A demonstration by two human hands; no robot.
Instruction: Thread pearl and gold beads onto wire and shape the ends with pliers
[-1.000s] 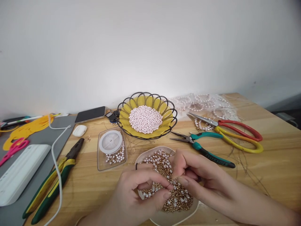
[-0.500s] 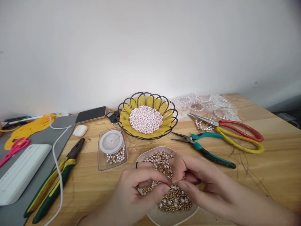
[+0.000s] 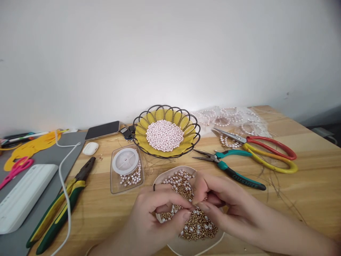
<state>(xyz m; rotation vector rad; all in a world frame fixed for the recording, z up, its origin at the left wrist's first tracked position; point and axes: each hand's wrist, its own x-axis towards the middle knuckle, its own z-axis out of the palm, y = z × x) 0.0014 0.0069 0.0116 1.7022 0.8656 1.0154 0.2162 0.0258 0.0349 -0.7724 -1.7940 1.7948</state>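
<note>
Both hands meet above a white dish (image 3: 195, 248) of gold beads and pearls. My left hand (image 3: 162, 209) is closed, thumb and index finger pinched together, with a dark ring on one finger. Its fingertips nearly touch those of my right hand (image 3: 218, 199), which is also pinched closed. Whatever lies between the fingertips is too small to make out. Just behind the dish stands a yellow basket (image 3: 138, 137) with a black looped rim, holding pink pearls (image 3: 165, 135).
Teal pliers (image 3: 231, 170) and red-yellow scissors (image 3: 269, 147) lie right, before bagged pearl strands (image 3: 231, 117). Left are a clear box (image 3: 114, 181) with a spool (image 3: 125, 161), green-yellow pliers (image 3: 64, 202), a phone (image 3: 102, 130), a white power strip (image 3: 28, 195) and a cable (image 3: 65, 185).
My hands stay pinched over the dish; the right fingertips have shifted very slightly left. The rest of the view has barely moved.
</note>
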